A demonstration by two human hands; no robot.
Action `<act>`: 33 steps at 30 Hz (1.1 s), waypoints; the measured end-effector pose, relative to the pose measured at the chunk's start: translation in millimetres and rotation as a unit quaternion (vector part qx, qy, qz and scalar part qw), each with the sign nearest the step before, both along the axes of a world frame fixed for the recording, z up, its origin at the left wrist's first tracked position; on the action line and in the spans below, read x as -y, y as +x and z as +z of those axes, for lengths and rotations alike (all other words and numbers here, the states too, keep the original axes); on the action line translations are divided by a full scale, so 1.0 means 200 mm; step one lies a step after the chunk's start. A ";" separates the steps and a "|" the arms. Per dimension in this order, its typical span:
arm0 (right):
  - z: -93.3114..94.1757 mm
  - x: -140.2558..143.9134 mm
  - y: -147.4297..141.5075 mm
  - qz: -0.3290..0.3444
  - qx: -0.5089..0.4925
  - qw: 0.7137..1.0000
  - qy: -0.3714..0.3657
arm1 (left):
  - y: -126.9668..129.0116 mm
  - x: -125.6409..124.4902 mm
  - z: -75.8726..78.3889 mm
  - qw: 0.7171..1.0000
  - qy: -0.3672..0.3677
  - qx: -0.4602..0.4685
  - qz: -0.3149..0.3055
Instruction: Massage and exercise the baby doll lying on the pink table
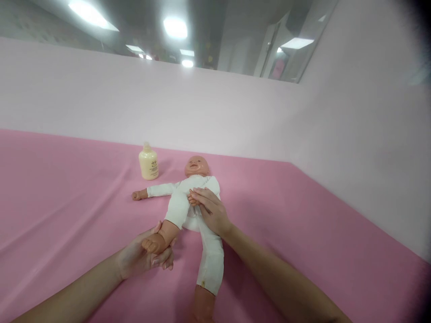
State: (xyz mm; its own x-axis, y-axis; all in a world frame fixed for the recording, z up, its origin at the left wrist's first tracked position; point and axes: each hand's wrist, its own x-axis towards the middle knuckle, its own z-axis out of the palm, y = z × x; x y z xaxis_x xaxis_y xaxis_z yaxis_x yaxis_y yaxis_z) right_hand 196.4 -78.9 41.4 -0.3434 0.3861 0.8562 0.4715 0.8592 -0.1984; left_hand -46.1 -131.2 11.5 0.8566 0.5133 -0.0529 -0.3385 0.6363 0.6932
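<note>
The baby doll (188,197) lies on its back just below the lotion bottle (148,164), left hand (148,258) cupping its raised foot with fingers curled round, right hand (210,211) flat on its belly, fingers together, so next likely calls for a gentle leg bend.

Infant-care training room: pink-covered table (67,202), baby doll (191,197), lotion bottle (148,163) far side, pink partition walls (202,116), office ceiling lights (175,27).

Doll (193,197) of smooth, faintly glossy plastic at head and bare limbs, its white suit (210,255) soft matt cloth, pink surface (67,202) covered in smooth matt sheet with shallow creases, cream bottle (148,164) of semi-glossy plastic, matt wall (101,98)
</note>
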 end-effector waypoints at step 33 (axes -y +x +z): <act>-0.01 -0.01 0.01 0.009 -0.005 1.000 0.003 | 0.00 0.01 0.01 1.000 0.003 -0.012 0.010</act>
State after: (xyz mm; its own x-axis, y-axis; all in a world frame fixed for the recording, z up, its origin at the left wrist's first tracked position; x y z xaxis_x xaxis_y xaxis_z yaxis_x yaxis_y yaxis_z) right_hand 197.6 -77.5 38.7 -0.3412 0.3755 0.8617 0.4540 0.8685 -0.1988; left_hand -46.0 -132.5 12.6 0.8450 0.5301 -0.0700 -0.3337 0.6252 0.7055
